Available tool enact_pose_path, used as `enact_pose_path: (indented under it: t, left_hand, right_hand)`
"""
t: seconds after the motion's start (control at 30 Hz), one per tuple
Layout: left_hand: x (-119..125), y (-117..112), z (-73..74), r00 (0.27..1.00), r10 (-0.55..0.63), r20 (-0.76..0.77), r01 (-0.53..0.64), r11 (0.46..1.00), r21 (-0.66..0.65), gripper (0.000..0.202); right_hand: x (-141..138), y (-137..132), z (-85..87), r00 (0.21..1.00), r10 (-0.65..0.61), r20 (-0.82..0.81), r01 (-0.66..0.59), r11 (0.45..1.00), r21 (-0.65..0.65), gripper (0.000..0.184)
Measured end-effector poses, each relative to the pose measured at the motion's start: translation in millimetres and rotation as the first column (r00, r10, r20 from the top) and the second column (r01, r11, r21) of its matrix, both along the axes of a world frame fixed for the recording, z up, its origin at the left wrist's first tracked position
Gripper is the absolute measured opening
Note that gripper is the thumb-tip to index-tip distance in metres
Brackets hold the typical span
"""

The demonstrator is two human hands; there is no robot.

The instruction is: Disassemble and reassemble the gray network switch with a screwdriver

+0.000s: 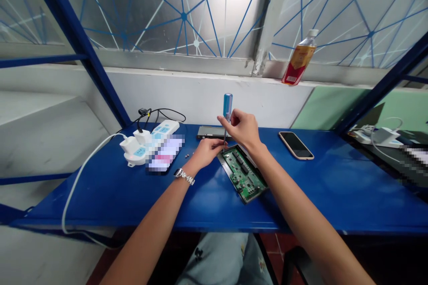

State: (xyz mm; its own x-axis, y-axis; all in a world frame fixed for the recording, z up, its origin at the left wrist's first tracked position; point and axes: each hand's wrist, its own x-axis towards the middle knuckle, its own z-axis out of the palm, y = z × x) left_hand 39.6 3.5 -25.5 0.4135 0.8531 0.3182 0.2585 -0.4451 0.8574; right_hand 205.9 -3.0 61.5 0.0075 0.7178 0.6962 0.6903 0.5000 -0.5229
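An upright screwdriver (228, 103) with a blue, translucent handle stands over the far-left corner of a green circuit board (241, 171). My right hand (245, 129) is closed on it, thumb and fingers near the base of the handle. Beside its tip, my left hand (207, 150) has its fingers pinched together at that same corner; what they hold there is too small to make out. The board sits in a shallow metal tray (227, 167), slanted on the blue table. A few tiny screws (187, 156) lie left of my left hand.
A white power strip (135, 156) with plugs and cables is on the left, beside a phone with a blurred screen (165, 153). A flat grey metal piece (214, 132) lies behind my hands. Another phone (296, 145) rests at right. A bottle (300, 60) stands on the sill.
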Motion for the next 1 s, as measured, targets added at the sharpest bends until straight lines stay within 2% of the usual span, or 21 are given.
enact_pose_path:
  t: [0.13, 0.3, 0.6, 1.0]
  left_hand:
    - [0, -1, 2.0, 1.000, 0.018, -0.009, -0.018, 1.000, 0.008, 0.025]
    - [0, -4, 5.8, 0.999, 0.024, -0.024, -0.024, 1.000, 0.009, 0.024]
    - [2, -8, 12.6, 1.000, 0.022, -0.004, -0.022, 1.000, -0.003, 0.020]
    - [1, -11, 16.5, 1.000, 0.019, -0.016, -0.019, 0.999, -0.025, 0.020]
  right_hand:
    - [-3, 0, 3.9, 0.997, -0.067, 0.048, 0.064, 0.996, 0.054, 0.053]
    - [-4, -3, 0.1, 0.990, -0.122, 0.064, 0.121, 0.992, 0.018, 0.050]
    - [1, -5, -8.2, 0.996, -0.029, 0.082, 0.023, 0.996, 0.083, 0.044]
    - [6, -2, -13.2, 0.995, 0.087, 0.051, -0.090, 0.995, 0.051, 0.040]
